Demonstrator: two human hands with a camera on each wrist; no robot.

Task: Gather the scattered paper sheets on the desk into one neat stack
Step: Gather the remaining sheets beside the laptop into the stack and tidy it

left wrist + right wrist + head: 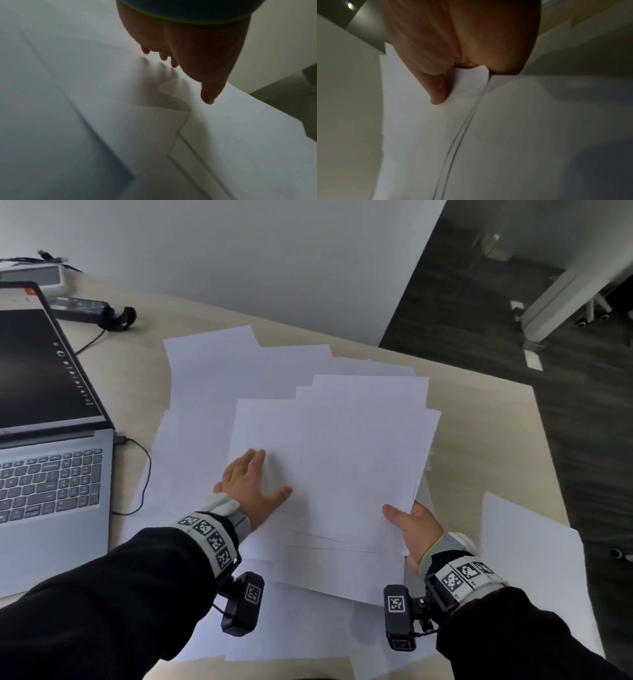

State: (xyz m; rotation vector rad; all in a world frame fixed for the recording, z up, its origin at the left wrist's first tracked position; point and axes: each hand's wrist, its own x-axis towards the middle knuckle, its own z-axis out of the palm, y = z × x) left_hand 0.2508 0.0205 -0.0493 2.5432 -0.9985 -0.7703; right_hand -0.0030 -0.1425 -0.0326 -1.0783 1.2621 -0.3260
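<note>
White paper sheets [335,460] lie overlapped and askew across the middle of the beige desk [479,419]. My left hand [251,486] lies flat on the sheets, fingers straight and thumb spread; the left wrist view shows that hand [188,54] from below over the paper [85,108]. My right hand [416,525] pinches the right edge of several upper sheets, thumb on top and fingers hidden beneath, lifting that edge slightly. In the right wrist view its thumb [438,93] presses the sheets [423,135]. One separate sheet [527,559] lies at the right near the desk edge.
An open laptop [51,440] with a plugged-in cable sits at the left, close to the papers. A black power adapter [89,311] and a grey device [34,277] lie at the back left. The desk edge runs along the right, with dark floor [565,405] beyond.
</note>
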